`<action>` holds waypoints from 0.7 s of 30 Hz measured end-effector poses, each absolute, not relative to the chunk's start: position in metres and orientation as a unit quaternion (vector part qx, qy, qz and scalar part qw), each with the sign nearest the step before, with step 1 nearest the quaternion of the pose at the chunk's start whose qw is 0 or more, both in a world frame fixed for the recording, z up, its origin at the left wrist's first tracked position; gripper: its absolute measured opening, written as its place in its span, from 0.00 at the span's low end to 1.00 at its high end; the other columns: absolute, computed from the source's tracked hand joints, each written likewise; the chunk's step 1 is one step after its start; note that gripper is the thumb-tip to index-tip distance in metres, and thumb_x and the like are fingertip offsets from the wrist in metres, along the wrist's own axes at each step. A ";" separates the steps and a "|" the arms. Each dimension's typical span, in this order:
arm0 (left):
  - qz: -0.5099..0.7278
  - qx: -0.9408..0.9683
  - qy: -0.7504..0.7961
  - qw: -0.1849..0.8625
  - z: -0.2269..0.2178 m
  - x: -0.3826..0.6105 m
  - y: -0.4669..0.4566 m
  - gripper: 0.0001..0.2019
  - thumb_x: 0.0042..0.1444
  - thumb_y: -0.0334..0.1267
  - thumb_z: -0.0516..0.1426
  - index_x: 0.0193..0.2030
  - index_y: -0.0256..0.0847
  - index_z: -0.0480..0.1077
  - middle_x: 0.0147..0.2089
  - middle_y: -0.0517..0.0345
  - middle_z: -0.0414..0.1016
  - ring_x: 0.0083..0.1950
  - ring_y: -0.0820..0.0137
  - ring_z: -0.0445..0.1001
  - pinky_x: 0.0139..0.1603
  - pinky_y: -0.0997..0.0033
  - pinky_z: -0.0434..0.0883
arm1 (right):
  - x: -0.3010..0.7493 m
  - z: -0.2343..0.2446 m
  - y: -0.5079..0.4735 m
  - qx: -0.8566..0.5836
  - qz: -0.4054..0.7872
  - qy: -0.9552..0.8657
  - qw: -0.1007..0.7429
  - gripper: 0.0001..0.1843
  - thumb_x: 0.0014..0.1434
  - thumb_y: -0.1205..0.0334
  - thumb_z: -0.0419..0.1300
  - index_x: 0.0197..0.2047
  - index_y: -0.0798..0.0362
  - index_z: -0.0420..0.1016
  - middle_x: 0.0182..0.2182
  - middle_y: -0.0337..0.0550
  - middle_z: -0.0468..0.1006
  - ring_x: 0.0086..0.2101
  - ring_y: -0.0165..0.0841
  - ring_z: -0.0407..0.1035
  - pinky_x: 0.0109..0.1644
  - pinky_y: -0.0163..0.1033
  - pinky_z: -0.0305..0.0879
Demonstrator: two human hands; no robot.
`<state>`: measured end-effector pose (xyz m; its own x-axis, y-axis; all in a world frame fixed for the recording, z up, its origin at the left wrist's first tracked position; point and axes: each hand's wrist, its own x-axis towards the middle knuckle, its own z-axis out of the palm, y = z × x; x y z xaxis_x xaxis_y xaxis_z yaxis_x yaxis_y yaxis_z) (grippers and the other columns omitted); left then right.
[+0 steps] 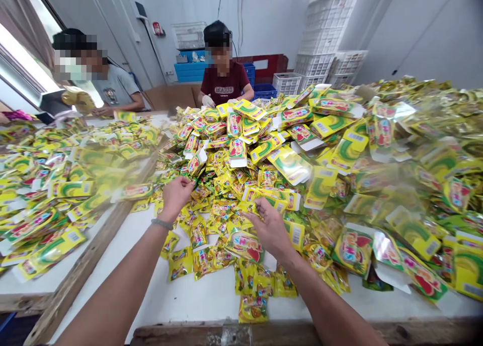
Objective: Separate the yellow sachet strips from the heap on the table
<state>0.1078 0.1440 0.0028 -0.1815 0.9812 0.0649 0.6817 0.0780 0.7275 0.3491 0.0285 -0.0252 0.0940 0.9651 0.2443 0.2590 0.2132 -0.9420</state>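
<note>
My left hand (176, 199), with a grey band on the wrist, reaches to the left edge of the heap. Its fingertips are pinched together beside small green and yellow packets; what they hold, if anything, is too small to make out. To the right, my right hand (269, 227) hovers low over the small yellow sachets (222, 210), thumb and fingers apart, nothing visible between them. Just below that hand lies a printed yellow carton (245, 245) with a watermelon picture. Loose sachets (181, 263) are spread on the white table (188, 303) between my forearms.
Flat yellow cartons (290, 162) pile high ahead and to the right. A wooden rail (101, 235) divides off another carton heap (49, 195) at left. Two people, one in a maroon shirt (226, 84), sit across the table. White crates (320, 39) are stacked behind.
</note>
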 end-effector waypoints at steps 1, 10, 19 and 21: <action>0.311 0.596 0.713 0.198 0.000 0.104 0.155 0.07 0.45 0.41 0.61 0.28 0.40 0.72 0.32 0.45 0.79 0.45 0.47 0.77 0.41 0.59 0.67 | 0.349 -0.026 0.029 -0.529 0.339 -0.578 0.521 0.10 0.58 0.53 0.59 0.36 0.50 0.65 0.28 0.38 0.66 0.29 0.33 0.63 0.35 0.38 0.63; 0.268 0.609 0.734 0.137 -0.005 0.084 0.162 0.15 0.50 0.39 0.58 0.43 0.34 0.75 0.34 0.43 0.80 0.45 0.49 0.76 0.43 0.59 0.68 | 0.353 -0.024 0.030 -0.523 0.383 -0.566 0.509 0.11 0.57 0.53 0.60 0.33 0.52 0.68 0.26 0.37 0.66 0.29 0.32 0.62 0.35 0.37 0.62; 0.339 0.564 0.454 0.601 0.009 0.161 0.058 0.27 0.42 0.46 0.69 0.49 0.38 0.73 0.27 0.61 0.75 0.26 0.71 0.71 0.31 0.72 0.70 | 0.351 -0.016 0.031 -0.390 0.600 -0.440 0.542 0.21 0.47 0.45 0.69 0.35 0.50 0.70 0.29 0.37 0.74 0.31 0.32 0.68 0.38 0.38 0.66; 0.330 0.548 0.435 0.634 0.010 0.175 0.049 0.24 0.42 0.44 0.69 0.46 0.38 0.74 0.27 0.62 0.75 0.24 0.73 0.70 0.28 0.74 0.68 | 0.355 -0.016 0.031 -0.385 0.596 -0.455 0.539 0.22 0.47 0.44 0.69 0.35 0.50 0.69 0.29 0.37 0.74 0.33 0.33 0.69 0.38 0.38 0.67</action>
